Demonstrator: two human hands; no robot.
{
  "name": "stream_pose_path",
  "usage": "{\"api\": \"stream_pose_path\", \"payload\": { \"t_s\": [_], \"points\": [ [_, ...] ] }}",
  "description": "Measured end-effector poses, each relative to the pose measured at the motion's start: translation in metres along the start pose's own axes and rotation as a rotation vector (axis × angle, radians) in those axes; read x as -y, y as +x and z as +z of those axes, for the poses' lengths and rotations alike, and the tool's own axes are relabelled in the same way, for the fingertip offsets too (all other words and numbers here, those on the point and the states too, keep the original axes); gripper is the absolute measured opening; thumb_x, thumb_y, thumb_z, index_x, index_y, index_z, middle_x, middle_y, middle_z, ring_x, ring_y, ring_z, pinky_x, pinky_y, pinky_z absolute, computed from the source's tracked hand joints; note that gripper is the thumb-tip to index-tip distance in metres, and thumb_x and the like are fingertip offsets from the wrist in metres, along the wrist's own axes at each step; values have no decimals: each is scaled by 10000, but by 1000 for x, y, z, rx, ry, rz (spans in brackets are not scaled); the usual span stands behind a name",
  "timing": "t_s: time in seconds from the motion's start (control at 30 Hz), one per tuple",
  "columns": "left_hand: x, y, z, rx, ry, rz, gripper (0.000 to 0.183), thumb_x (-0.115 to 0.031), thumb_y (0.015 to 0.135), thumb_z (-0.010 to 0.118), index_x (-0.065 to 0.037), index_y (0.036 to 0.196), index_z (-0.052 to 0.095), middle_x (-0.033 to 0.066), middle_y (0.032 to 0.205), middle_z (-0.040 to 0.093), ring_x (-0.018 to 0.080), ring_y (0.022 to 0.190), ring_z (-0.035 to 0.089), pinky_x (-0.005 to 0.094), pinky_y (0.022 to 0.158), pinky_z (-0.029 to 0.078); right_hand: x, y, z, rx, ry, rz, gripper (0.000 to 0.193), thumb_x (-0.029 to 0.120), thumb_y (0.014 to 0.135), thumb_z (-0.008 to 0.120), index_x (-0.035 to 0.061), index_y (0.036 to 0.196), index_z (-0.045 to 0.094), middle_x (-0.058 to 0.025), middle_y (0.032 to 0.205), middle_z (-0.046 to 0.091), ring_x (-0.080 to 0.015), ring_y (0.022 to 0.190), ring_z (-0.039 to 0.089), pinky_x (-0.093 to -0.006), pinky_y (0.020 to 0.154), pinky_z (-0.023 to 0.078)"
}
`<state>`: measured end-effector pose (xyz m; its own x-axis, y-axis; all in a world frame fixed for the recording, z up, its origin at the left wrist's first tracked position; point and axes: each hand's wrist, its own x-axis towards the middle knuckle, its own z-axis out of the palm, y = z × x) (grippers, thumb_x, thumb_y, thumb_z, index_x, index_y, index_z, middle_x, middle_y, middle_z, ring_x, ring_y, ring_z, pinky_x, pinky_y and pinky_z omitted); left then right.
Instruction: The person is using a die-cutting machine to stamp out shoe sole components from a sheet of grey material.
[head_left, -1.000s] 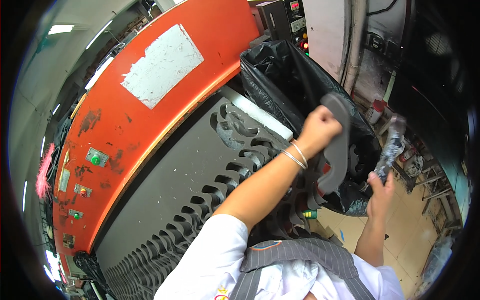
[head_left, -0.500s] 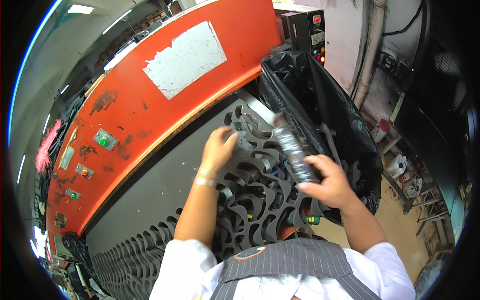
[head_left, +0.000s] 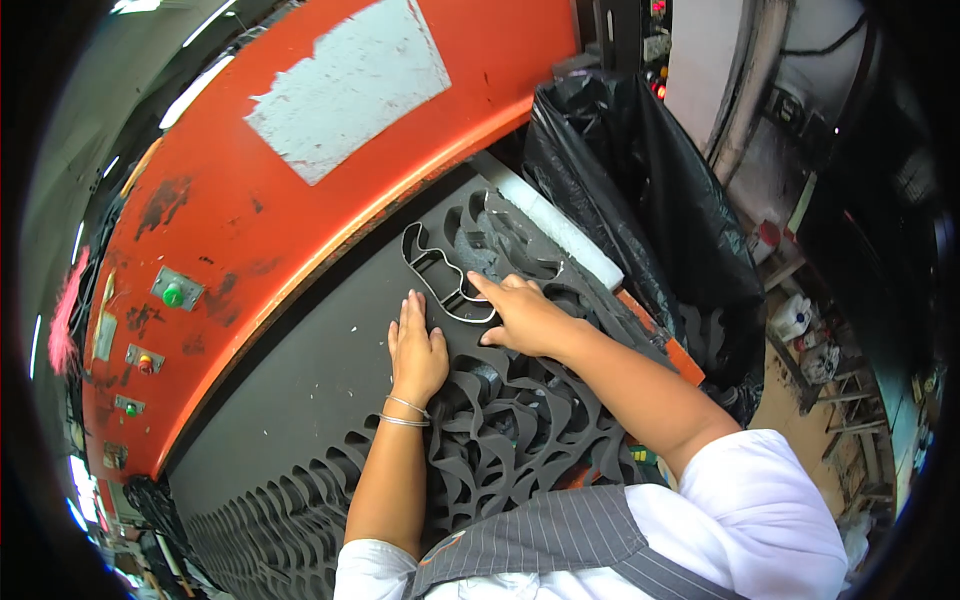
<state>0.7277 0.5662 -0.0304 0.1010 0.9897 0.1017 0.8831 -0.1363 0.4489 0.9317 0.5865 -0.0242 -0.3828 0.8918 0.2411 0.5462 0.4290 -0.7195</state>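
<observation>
A curved metal cutting die (head_left: 462, 318), an outline of thin steel strip with cross braces, lies on the dark grey foam sheet (head_left: 300, 350) beside its cut-out edge. My right hand (head_left: 525, 318) grips the die's right end, index fingertip on the rim and thumb lower down; the other fingers are partly tucked from sight. Close to the die's lower left side, my left hand (head_left: 415, 350) rests flat on the sheet, fingers stretched and holding nothing. Under my right forearm spreads a tangle of foam offcut webbing (head_left: 490, 400) with curved holes.
An orange machine beam (head_left: 250, 220) with push buttons arches over the sheet's far side. A black plastic bag (head_left: 640, 180) stands at the right, behind a pale strip (head_left: 560, 230) along the bed's edge. Containers and a rack (head_left: 850, 425) stand farther right.
The die was raised and blurred in my right hand over the webbing; now it lies on the sheet, farther left. My left hand has come down flat, nearer to me.
</observation>
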Motion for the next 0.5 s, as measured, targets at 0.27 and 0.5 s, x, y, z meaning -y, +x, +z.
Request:
{"api": "stream_pose_path", "payload": {
  "t_s": [0.27,0.5],
  "points": [
    [-11,12,-4,104,97,46,663,-94,881,448,46,1466,169,205,1507,269,303,1422,223,467,1142,121,-26,-2,12,-175,144,-155,525,154,652,803,49,1131,615,-139,897,570,-302,905,535,-386,846,425],
    [0,30,-9,161,102,60,703,-101,887,441,-16,1496,100,209,1525,226,307,1436,180,468,1137,100,-27,13,18,-247,151,-269,517,118,634,789,12,1107,607,-148,856,577,-310,857,535,-386,800,442]
  ]
}}
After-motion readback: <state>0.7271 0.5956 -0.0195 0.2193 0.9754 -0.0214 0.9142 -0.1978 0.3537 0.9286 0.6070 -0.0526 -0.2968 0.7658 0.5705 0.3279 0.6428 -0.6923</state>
